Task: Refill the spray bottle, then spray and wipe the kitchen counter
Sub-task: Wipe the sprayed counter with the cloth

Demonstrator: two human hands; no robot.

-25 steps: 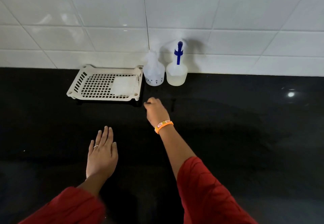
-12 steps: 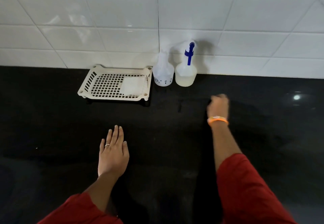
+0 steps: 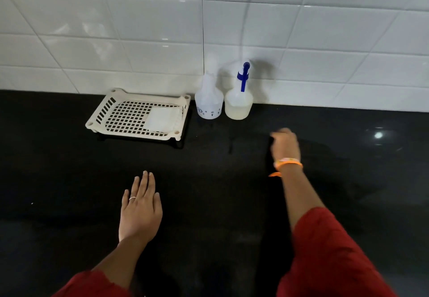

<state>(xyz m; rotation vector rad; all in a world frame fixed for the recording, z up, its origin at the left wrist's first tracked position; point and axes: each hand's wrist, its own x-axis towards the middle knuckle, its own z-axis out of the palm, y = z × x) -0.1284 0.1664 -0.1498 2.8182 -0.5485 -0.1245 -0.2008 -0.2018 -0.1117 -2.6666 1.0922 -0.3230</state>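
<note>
We look down on a glossy black counter (image 3: 69,180) that runs back to a wall of white glazed tiles (image 3: 139,25) with thin grey joints; one darker vertical seam drops to the counter just behind the bottles. A ceiling light shows as a bright spot (image 3: 378,135) on the counter's far right, and a faint duller patch spreads across the surface around our right hand.

The spray bottle (image 3: 239,101) with the blue trigger head stands upright against the tiles, its lower body holding a pale, cloudy liquid. Just beside it on the left, nearly touching, stands a second translucent bottle (image 3: 209,101); small dark printed marks ring its base, too small for us to read. Left of both sits a cream perforated tray (image 3: 111,115), with a folded white cloth (image 3: 162,119) lying in its right end.

Our left hand (image 3: 139,213) lies flat on the counter, fingers straight and close together, a ring on one. Our right hand (image 3: 285,145) is low over the counter in front of the spray bottle and well apart from it, blurred; we cannot tell how its fingers lie or whether they hold anything. An orange bracelet (image 3: 287,164) circles that wrist, and red sleeves (image 3: 325,250) cover both forearms.
</note>
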